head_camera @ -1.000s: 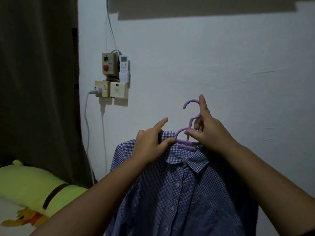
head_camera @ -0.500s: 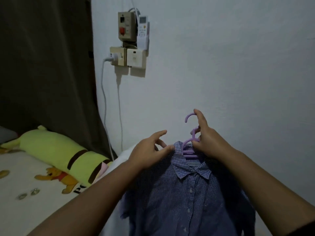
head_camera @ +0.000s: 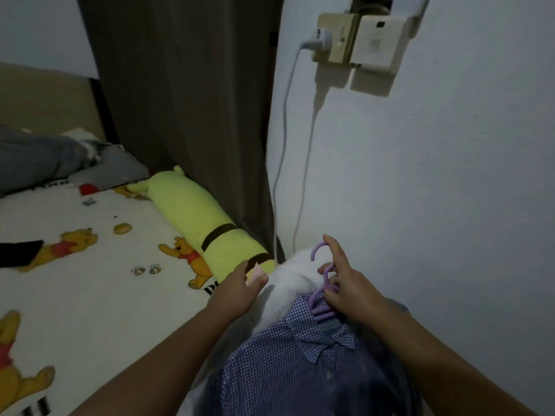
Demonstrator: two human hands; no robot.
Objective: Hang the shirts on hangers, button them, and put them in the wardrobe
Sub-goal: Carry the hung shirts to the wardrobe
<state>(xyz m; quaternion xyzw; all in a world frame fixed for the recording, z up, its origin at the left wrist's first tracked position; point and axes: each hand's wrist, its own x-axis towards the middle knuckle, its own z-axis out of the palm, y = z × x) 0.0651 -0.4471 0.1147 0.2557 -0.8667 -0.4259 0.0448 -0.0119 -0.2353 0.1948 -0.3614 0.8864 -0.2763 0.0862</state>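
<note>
A blue checked shirt (head_camera: 288,355) hangs on a purple plastic hanger (head_camera: 319,304), low in front of me beside the white wall. My right hand (head_camera: 350,286) grips the hanger's neck just under its hook, with the forefinger stretched up along the hook. The shirt's collar is spread and its front lies toward me; whether its buttons are fastened I cannot tell. My left hand (head_camera: 240,288) is off the shirt, to its left, fingers relaxed and holding nothing, over the bed's edge.
A bed (head_camera: 90,295) with a cartoon-bear sheet fills the left, with a long yellow bolster (head_camera: 207,226) along a dark curtain (head_camera: 186,115). A white pillow (head_camera: 288,277) lies behind the shirt. A wall socket (head_camera: 357,40) with a plugged cable sits above.
My left hand has let go of the collar and moved left, away from the shirt. The shirt and hanger have dropped lower toward the bed, and my view has tilted down and left.
</note>
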